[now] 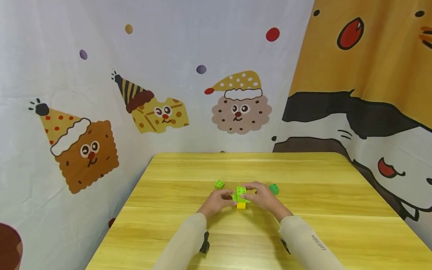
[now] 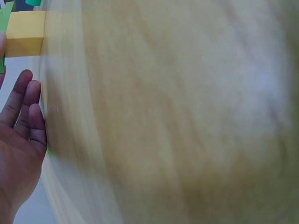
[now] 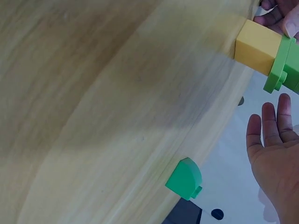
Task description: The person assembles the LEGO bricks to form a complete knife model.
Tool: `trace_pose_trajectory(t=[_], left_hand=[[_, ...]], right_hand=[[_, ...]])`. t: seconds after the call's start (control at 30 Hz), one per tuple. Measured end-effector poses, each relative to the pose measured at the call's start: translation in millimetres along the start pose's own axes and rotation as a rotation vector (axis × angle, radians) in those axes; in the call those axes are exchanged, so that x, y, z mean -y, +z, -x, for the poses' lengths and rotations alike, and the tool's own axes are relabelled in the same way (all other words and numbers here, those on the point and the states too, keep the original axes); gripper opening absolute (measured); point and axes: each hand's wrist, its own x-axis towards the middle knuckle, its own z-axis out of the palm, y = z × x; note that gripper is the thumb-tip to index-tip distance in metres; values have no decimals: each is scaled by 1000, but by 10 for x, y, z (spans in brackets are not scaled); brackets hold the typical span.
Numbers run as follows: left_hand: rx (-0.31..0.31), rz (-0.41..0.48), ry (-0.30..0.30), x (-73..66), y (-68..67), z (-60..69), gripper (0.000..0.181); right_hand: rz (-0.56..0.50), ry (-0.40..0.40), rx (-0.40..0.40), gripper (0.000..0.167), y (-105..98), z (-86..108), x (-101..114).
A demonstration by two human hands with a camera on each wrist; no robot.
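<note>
A yellow block stands on the table under a light green plate and light green blocks. My left hand holds the stack's left side; in the right wrist view its thumb lies on the green plate, beside the yellow block. On the other side, my right hand pinches the upper green part between thumb and forefinger. The three other fingers of the right hand extend below the stack. In the left wrist view, the left hand is below the yellow block, three fingers extended.
A light green block lies behind my left hand on the wooden table. Beyond my right hand is a darker green block with a rounded side, also seen near the table edge in the right wrist view. A printed curtain hangs behind.
</note>
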Motion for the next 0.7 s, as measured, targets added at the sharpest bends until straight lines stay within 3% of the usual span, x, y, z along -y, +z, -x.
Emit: trace_pose_trajectory(t=[0.3,0.7], left_hand=[[-1,2,2,19,4,-6,40],[-1,-3,16,11,3,-16,40]], right_hand=[[-44,11,-9,35,24,14,-34],[-97,35,-18,48,4,58,-47]])
